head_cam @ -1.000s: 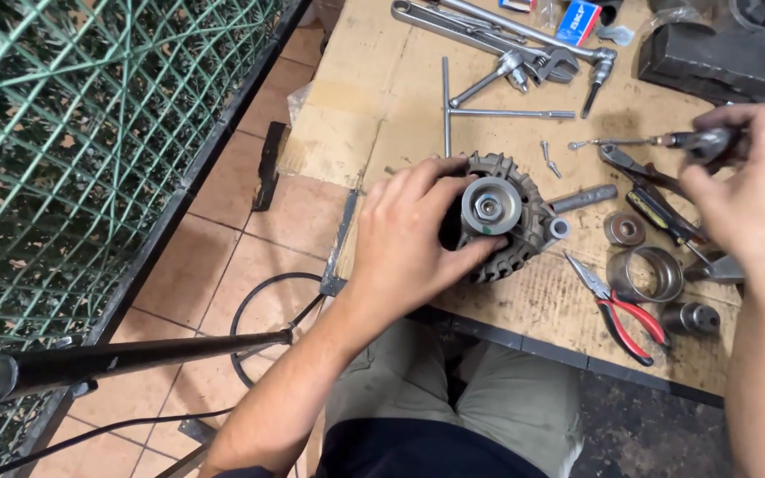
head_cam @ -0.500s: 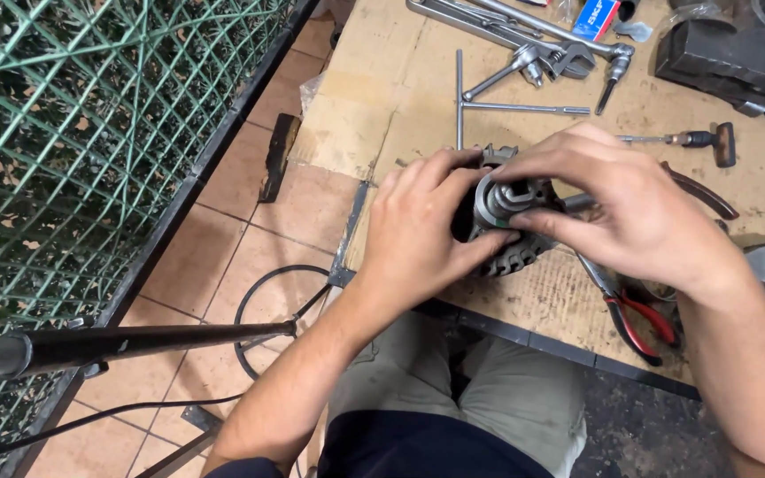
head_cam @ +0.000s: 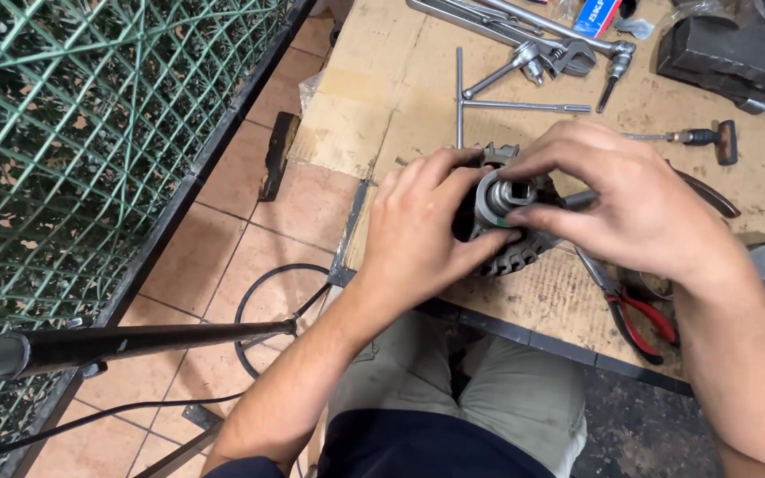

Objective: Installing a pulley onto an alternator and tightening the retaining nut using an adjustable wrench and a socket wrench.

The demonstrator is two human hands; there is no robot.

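Note:
A grey metal alternator with a ribbed housing lies near the front edge of a cardboard-covered workbench. My left hand grips its left side and holds it steady. My right hand reaches over from the right, with thumb and fingers pinched on the pulley at the top of the alternator. A short metal piece sits in the pulley's centre between my fingertips. Much of the housing is hidden under both hands.
Red-handled pliers lie at the bench's front right. A screwdriver, a T-handle wrench and several wrenches lie further back. A green wire fence stands at left, over a tiled floor with a rubber belt.
My right hand came from the right side of the bench over the alternator and closed its fingers on the pulley. My left hand stayed on the housing.

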